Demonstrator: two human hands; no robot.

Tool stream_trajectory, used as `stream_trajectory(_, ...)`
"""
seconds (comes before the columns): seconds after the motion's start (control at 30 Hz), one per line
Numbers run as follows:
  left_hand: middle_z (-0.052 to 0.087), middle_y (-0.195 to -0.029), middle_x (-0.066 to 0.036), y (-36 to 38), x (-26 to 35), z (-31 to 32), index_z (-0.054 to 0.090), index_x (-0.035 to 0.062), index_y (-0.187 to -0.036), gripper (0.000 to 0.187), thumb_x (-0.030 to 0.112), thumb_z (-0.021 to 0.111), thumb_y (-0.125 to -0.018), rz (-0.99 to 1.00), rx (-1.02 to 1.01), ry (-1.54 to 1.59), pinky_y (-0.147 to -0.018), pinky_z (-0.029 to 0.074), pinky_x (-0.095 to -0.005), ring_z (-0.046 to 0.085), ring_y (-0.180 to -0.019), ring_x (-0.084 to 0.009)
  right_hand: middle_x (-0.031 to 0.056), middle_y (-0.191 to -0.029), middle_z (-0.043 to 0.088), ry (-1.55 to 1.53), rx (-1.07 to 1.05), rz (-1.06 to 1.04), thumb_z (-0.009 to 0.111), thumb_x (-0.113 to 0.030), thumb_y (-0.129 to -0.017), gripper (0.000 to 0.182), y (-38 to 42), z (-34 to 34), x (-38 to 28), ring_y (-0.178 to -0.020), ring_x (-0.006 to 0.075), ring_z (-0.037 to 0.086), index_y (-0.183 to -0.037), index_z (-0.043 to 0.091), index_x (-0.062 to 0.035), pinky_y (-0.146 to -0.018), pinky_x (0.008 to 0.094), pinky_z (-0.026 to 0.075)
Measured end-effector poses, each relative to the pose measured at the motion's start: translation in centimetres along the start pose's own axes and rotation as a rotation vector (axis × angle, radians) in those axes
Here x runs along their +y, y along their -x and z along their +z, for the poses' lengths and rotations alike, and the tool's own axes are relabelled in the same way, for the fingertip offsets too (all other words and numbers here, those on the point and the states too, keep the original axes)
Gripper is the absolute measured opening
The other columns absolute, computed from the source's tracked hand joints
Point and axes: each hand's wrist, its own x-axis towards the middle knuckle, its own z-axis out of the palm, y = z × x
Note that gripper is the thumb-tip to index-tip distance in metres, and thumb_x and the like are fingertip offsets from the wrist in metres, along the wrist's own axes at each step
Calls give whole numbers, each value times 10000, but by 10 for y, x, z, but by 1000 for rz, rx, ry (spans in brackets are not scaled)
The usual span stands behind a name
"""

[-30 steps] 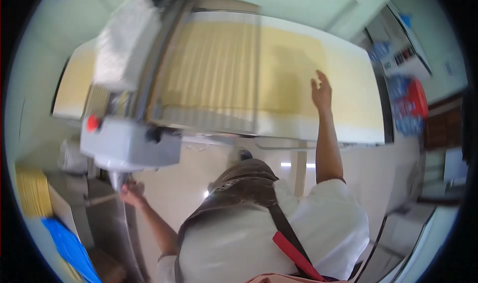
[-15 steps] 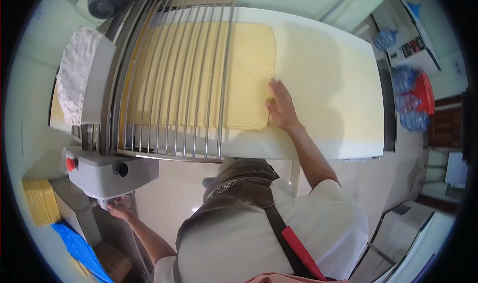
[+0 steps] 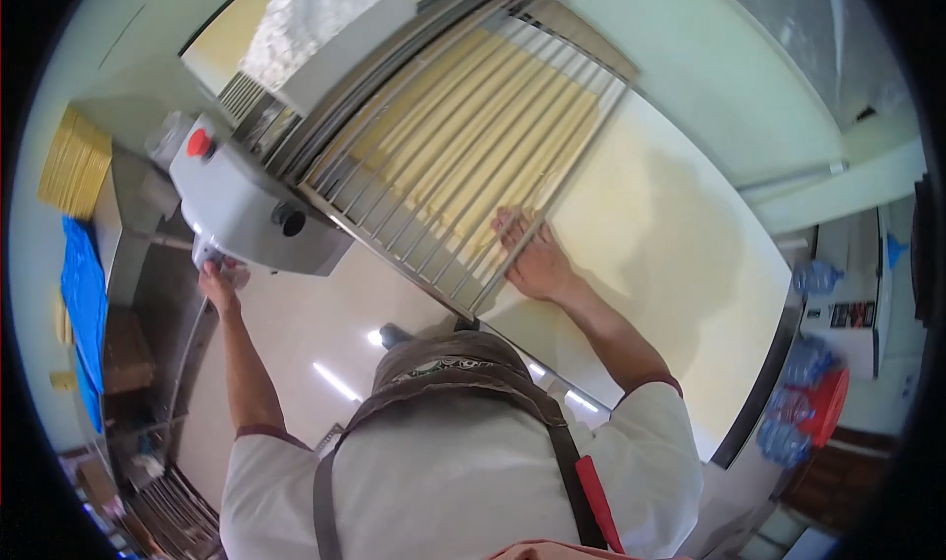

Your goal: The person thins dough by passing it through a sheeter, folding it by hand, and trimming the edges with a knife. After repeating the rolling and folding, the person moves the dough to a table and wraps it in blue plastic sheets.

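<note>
A thick, pale yellow dough sheet [image 3: 471, 144] lies on the white belt of a dough sheeter, beneath a barred metal guard [image 3: 583, 156]. My right hand [image 3: 537, 263] reaches partly under the guard's outer bar, palm down and fingers extended, by the near corner of the dough. Whether its fingertips touch the dough is hard to see behind the bars. Off to the left, my left hand [image 3: 223, 276] is closed on a handle under the sheeter's grey housing [image 3: 246, 205]. Most of that handle is hidden by the fingers and housing.
The housing carries a red button [image 3: 200, 143] and a black knob [image 3: 289, 219]. A flour-filled tray [image 3: 330, 23] sits above the rollers. The white belt [image 3: 680, 294] extends right. Stacked yellow sheets [image 3: 75, 163] and blue plastic [image 3: 85, 304] are at far left; water bottles [image 3: 785, 442] stand far right.
The dough has moved left along the belt and further under the guard. My right hand has followed, now partly beneath the bars. My left hand stays on the handle; the view has rotated.
</note>
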Motion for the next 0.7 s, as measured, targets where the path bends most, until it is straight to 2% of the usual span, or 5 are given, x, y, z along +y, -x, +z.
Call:
stream_trajectory(0.13,617,-760,-68,2,1,-5,603,-10,-916,672,656,533,-862,-98,-61,65,-560,486,-293,594,-636,-146,149,-1504,307,-76,-143,94,473,-378,-895,652,1,-14,-12,-1411,305,246,-1444,324,-61,-1147,545,115)
stream_trajectory(0.23,589,-717,-58,6,15,0,598,-15,-892,722,700,580,-801,-138,-40,138,-544,474,-289,598,-633,-155,224,-1421,402,-91,203,316,628,-257,-837,632,23,-3,25,-1357,405,299,-1370,414,8,-1123,532,175)
stream_trajectory(0.4,582,-696,-53,4,2,2,594,-9,-860,778,761,585,-744,-101,-4,118,-554,470,-306,603,-637,-160,241,-1398,411,-180,532,807,576,-224,-911,467,20,-25,16,-1336,412,323,-1319,461,-29,-1100,513,256)
stream_trajectory(0.5,587,-697,-54,6,9,4,601,-16,-868,788,758,616,-721,-81,0,139,-556,472,-302,603,-630,-160,221,-1351,461,-278,769,511,621,-123,-873,412,-34,-28,-32,-1300,393,383,-1260,509,-33,-1080,474,314)
stream_trajectory(0.7,614,-691,-76,7,17,5,615,-49,-907,838,754,667,-673,-116,-3,192,-551,489,-293,611,-616,-157,208,-1323,481,-818,570,80,598,-180,-898,442,-162,-46,-202,-1274,339,425,-1287,482,-7,-1076,407,318)
